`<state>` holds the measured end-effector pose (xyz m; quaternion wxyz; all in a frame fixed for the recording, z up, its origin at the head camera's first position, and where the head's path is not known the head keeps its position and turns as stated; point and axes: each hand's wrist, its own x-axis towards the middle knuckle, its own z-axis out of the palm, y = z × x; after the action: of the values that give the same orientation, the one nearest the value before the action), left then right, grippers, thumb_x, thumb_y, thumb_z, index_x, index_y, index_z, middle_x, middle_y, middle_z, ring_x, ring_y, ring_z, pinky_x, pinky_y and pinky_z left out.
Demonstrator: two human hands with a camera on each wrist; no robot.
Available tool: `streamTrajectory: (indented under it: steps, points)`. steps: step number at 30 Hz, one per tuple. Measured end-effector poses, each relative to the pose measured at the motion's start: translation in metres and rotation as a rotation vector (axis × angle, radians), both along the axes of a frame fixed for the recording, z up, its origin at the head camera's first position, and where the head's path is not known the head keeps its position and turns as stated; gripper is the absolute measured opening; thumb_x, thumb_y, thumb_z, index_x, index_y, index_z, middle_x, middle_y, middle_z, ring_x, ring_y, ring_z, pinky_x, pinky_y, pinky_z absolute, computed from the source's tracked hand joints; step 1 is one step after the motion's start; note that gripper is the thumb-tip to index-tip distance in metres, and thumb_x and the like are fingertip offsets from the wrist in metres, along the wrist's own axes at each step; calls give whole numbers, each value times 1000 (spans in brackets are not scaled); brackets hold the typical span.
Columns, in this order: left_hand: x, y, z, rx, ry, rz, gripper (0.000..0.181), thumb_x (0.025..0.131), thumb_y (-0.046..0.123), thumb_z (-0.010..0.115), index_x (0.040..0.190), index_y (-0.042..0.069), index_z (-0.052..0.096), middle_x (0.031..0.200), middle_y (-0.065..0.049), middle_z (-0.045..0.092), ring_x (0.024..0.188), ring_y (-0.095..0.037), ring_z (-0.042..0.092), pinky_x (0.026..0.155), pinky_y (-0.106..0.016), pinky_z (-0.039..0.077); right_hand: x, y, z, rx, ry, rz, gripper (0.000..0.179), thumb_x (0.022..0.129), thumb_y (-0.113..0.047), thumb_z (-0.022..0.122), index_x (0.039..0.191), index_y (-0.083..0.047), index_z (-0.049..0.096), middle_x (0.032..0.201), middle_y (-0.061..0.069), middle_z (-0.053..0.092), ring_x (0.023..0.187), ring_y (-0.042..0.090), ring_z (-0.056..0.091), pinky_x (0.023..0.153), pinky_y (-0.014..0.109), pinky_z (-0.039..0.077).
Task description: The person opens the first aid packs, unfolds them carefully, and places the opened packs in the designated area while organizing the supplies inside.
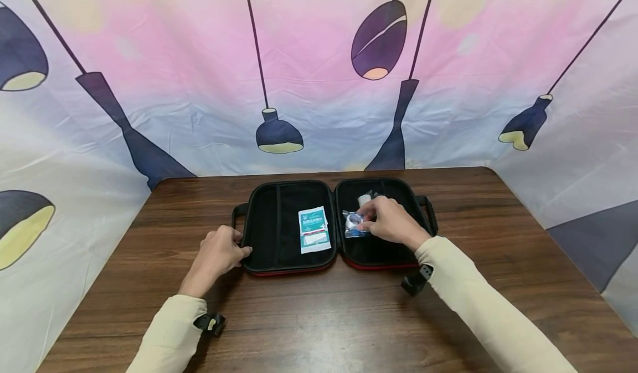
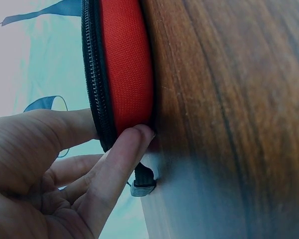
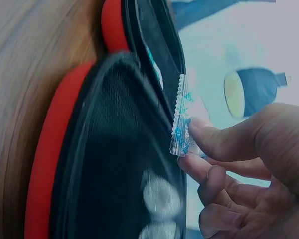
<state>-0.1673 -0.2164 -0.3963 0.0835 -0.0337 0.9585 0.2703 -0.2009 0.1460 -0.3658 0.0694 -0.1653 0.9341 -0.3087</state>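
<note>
A black zip case with red outer sides lies opened flat, its left half (image 1: 264,223) and right half (image 1: 379,254) joined by a hinge. My left hand (image 1: 217,254) grips the left half's outer front corner, thumb on one side and fingers on the other; the red side (image 2: 127,59) and zip show close up in the left wrist view. Over the right half, my right hand (image 1: 394,223) pinches a small clear packet (image 1: 353,225) with blue print and a white roll inside. Two white rolls (image 3: 162,196) lie in the right half below this hand.
A teal and white paper packet (image 1: 314,229) lies in the left half near the hinge. Black handles (image 1: 427,215) stick out at both ends of the case. Behind the wooden table (image 1: 319,312) hangs a cloth printed with lamps.
</note>
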Motion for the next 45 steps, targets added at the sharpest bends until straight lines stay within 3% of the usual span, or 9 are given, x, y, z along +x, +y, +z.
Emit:
streamTrajectory:
  steps: [12, 21, 29, 36, 45]
  points:
    - [0, 0, 0, 2, -6, 5, 46, 93, 13, 74, 126, -16, 61, 84, -14, 72, 62, -18, 71, 71, -45, 59, 4, 66, -6, 26, -5, -98, 26, 93, -12, 74, 114, 3, 73, 87, 6, 68, 74, 17, 58, 65, 32, 45]
    - [0, -1, 0, 6, -3, 4, 45, 92, 12, 74, 126, -16, 61, 82, -13, 73, 62, -18, 71, 71, -46, 59, 6, 93, -6, 36, -13, -155, 30, 93, -14, 75, 116, 4, 72, 87, 7, 67, 74, 19, 56, 63, 32, 44]
    - [0, -1, 0, 3, 1, -1, 46, 93, 12, 74, 127, -16, 60, 78, -11, 73, 62, -18, 71, 82, -53, 56, 0, 101, -12, 60, 1, -159, 29, 92, -10, 73, 116, 6, 72, 85, 7, 66, 72, 18, 57, 63, 33, 45]
    - [0, -2, 1, 14, 6, -8, 47, 93, 12, 74, 127, -17, 59, 75, -10, 72, 62, -19, 72, 76, -50, 58, -4, 99, -18, 90, 3, -170, 28, 91, -8, 72, 115, 6, 71, 87, 10, 68, 74, 20, 60, 64, 35, 49]
    - [1, -1, 0, 20, 7, -12, 46, 93, 12, 74, 126, -16, 60, 78, -10, 73, 62, -18, 71, 80, -52, 57, -5, 91, -30, 124, 3, -167, 28, 89, -10, 76, 112, 5, 73, 88, 8, 71, 76, 20, 65, 67, 40, 54]
